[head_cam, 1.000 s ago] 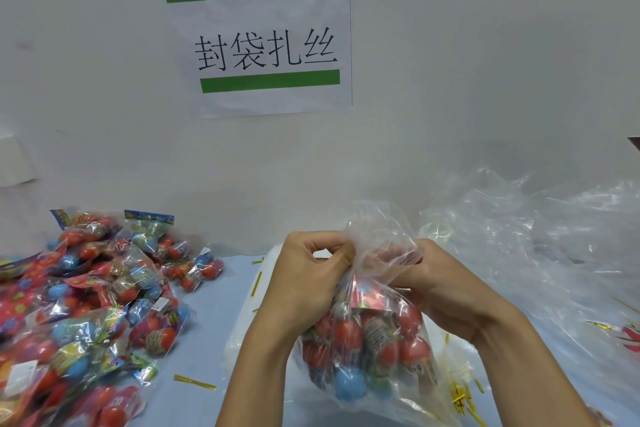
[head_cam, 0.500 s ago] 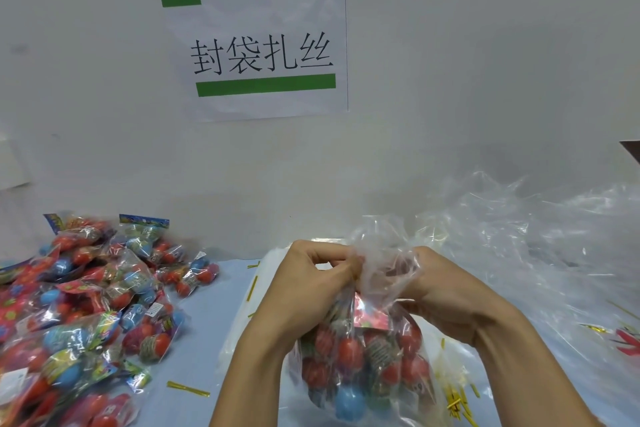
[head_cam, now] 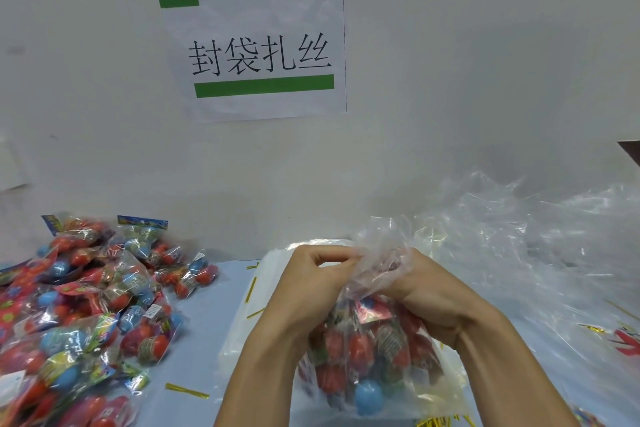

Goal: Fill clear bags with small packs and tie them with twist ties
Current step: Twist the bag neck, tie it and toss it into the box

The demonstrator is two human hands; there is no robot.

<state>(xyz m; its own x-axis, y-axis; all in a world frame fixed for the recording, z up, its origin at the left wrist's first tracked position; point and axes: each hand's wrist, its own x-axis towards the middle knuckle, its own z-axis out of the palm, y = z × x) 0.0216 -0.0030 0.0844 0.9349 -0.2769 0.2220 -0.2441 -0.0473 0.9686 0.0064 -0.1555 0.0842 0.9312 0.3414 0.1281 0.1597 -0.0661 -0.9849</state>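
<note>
A clear bag (head_cam: 367, 354) full of small packs with red and blue balls stands in front of me at the centre bottom. Its gathered neck (head_cam: 384, 253) rises between my hands. My left hand (head_cam: 311, 291) pinches the neck from the left with curled fingers. From the right, my right hand (head_cam: 429, 295) grips the same neck, partly veiled by the plastic. No twist tie shows in either hand; the neck hides the fingertips.
A heap of small packs (head_cam: 86, 305) covers the table's left side. Crumpled clear bags (head_cam: 526, 236) pile up at the right. Flat clear bags (head_cam: 263, 288) lie under the filled one. Gold twist ties (head_cam: 187, 390) are scattered on the blue table, more near the bottom edge (head_cam: 440, 421). A wall sign (head_cam: 256, 49) hangs ahead.
Both hands and the bag sit slightly lower in view as the camera tilts up. The bag's neck is bunched tighter between the fingers.
</note>
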